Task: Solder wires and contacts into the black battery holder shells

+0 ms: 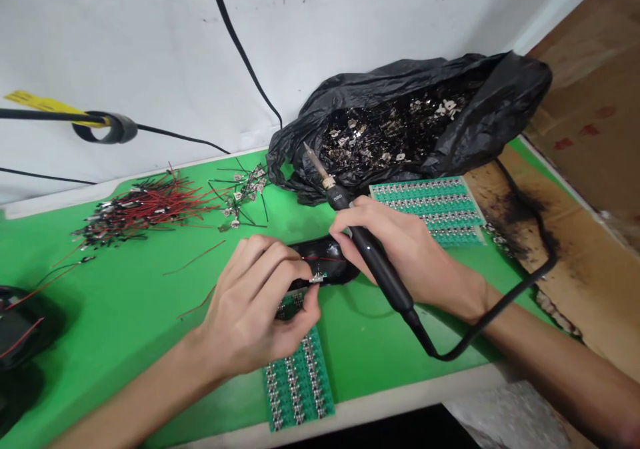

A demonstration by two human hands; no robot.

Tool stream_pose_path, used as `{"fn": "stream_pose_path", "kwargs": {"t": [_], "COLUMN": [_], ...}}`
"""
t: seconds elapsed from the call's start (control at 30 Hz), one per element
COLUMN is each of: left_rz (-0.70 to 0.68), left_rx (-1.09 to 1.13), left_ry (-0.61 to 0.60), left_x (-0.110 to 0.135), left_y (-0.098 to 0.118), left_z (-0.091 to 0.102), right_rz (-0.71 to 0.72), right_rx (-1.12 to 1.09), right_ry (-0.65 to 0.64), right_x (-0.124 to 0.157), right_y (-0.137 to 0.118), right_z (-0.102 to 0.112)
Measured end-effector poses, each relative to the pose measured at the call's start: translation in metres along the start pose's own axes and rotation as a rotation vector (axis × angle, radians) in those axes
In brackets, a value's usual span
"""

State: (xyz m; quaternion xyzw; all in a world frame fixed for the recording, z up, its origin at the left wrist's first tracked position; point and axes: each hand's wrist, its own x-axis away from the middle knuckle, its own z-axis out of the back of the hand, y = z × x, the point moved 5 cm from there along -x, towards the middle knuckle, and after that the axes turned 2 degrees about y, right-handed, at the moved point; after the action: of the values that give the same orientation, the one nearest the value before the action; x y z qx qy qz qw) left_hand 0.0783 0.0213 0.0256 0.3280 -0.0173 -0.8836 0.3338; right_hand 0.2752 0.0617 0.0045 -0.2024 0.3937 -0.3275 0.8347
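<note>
My left hand [250, 295] pinches a small metal-cased electronic part [317, 279] between thumb and fingers. Just behind it lies a glossy black plastic piece [345, 274], partly covered by my hand, with a thin red wire [325, 258] crossing it. A black soldering iron [376, 257] rests in the grip of my right hand [405, 245], its tip angled up and away toward a black bag. Whether those right fingertips also hold the wire is unclear. Below my left hand lies a green circuit board panel [300, 382] with rows of metal parts.
A bundle of red and black wires [145, 209] lies left, beside metal parts with black leads [245, 195]. The black plastic bag [520, 89] holds many small parts. Another board panel [430, 202] sits right, near scorched cardboard [575, 262]. Black housings [25, 329] stand far left.
</note>
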Motion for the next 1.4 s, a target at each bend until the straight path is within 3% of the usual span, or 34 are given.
{"fn": "stream_pose_path", "kwargs": {"t": [0.33, 0.93, 1.23, 1.4], "left_rz": [0.083, 0.08, 0.034, -0.123], "left_rx": [0.068, 0.026, -0.032, -0.182], "left_ry": [-0.052, -0.161, -0.116, -0.013], "left_x": [-0.001, -0.006, -0.002, 0.004], "left_y": [-0.005, -0.001, 0.008, 0.021], "left_z": [-0.003, -0.001, 0.003, 0.01], "right_rz": [0.021, 0.031, -0.028, -0.002], "right_rx": [0.013, 0.031, 0.033, 0.035], "right_ry": [0.019, -0.017, -0.015, 0.021], "right_x": [-0.002, -0.002, 0.001, -0.001], "right_y": [0.0, -0.001, 0.001, -0.003], "right_z": [0.0, 0.001, -0.001, 0.0]}}
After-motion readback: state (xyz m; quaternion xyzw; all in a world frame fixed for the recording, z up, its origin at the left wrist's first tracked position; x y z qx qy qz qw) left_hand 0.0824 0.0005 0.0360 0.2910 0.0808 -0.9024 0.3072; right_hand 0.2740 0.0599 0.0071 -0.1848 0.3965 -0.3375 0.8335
